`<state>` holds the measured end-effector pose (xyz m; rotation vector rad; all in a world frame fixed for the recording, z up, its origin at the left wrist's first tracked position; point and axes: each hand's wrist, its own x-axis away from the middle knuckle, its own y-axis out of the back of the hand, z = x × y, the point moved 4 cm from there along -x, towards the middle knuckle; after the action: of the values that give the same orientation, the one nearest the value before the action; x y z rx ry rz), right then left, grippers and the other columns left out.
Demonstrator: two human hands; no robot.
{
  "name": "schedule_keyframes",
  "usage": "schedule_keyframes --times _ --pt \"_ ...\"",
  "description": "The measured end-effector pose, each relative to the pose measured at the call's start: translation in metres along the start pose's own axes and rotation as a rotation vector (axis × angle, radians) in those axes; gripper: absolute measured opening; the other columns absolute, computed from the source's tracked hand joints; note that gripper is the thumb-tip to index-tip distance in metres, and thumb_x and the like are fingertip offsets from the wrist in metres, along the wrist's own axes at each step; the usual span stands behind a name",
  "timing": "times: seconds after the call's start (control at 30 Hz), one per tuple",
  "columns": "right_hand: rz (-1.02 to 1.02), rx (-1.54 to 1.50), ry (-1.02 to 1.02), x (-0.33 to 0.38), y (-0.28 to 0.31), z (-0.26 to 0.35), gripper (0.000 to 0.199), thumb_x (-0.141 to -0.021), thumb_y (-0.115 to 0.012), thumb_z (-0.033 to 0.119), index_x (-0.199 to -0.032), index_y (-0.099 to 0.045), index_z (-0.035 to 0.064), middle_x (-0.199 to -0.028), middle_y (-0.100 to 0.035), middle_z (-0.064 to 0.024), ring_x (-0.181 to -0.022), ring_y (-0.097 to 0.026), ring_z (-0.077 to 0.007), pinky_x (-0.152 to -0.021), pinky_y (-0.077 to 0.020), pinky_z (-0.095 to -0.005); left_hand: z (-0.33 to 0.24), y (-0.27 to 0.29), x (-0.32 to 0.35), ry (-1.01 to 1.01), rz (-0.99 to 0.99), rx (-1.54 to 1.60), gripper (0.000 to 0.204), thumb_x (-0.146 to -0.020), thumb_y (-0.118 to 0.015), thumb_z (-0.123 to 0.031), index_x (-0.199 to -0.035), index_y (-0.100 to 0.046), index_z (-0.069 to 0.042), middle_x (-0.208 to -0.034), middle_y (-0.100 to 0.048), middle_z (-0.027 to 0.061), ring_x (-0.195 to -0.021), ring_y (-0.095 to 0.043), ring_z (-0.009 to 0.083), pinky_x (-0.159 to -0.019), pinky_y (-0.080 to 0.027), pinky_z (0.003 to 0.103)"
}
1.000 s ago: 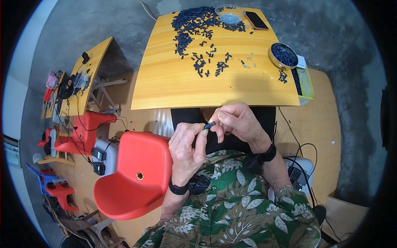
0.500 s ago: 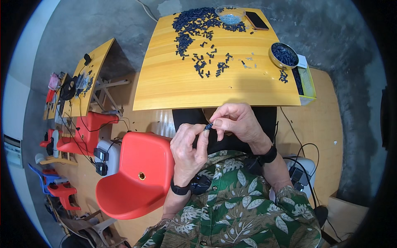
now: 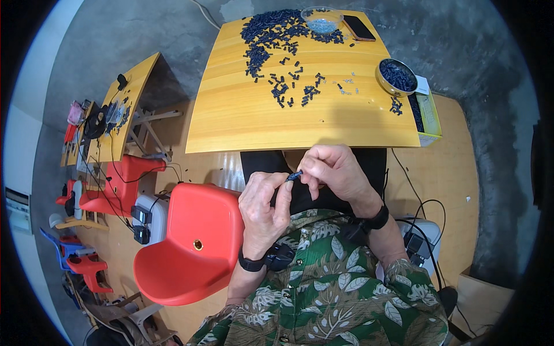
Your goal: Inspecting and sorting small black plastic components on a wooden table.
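Above my lap, just off the table's near edge, a small black tube-like plastic piece [image 3: 294,176] is pinched between the thumb and fingertips of my left hand [image 3: 261,200]. It tilts up toward the right. At its upper end my right hand [image 3: 336,172] is closed in a pinch of thumb and forefinger, touching or nearly touching the piece. Whatever the right fingertips hold is too small to make out. On the wooden table [image 3: 259,130] lies a large spread of similar black pieces [image 3: 271,29], with smaller clusters nearer me.
A clear bowl [image 3: 322,12] of small pale bits and a phone [image 3: 359,27] lie at the far edge. A metal bowl [image 3: 397,77] of black pieces stands at right, beside a yellow box [image 3: 429,118]. A red chair [image 3: 202,222] is at my left; cables hang at right.
My right hand has shifted slightly right and up, and more of the black piece now shows between the hands. The left hand has barely moved.
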<state>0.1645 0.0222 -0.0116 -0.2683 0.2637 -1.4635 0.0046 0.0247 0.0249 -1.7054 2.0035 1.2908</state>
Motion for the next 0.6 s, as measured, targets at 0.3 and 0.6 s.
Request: schedule_keyframes --times 0.3,0.6 --pt "0.064 -0.078 0.022 -0.0019 0.0018 -0.0014 0.015 -0.093 -0.064 0.011 -0.087 -0.065 -0.0033 -0.072 -0.064 -0.0039 -0.053 -0.059 -0.0082 -0.049 -0.0484 -0.0202 -0.0031 0.0009 -0.0007 -0.050 -0.029 -0.070 0.012 -0.081 -0.070 0.002 -0.091 -0.065 -0.002 -0.076 -0.061 0.0104 -0.066 -0.059 0.0247 -0.059 -0.046 0.033" --pt "0.082 -0.017 0.083 0.0017 0.0001 0.0050 0.008 -0.090 -0.065 0.005 -0.091 -0.066 -0.0024 -0.078 -0.065 -0.0032 -0.059 -0.061 -0.0076 -0.053 -0.0483 -0.0194 -0.0027 0.0002 -0.0005 -0.042 0.025 -0.068 0.019 -0.077 -0.069 0.007 -0.092 -0.062 -0.001 -0.080 -0.063 0.0124 -0.070 -0.061 0.0293 -0.064 -0.049 0.037"
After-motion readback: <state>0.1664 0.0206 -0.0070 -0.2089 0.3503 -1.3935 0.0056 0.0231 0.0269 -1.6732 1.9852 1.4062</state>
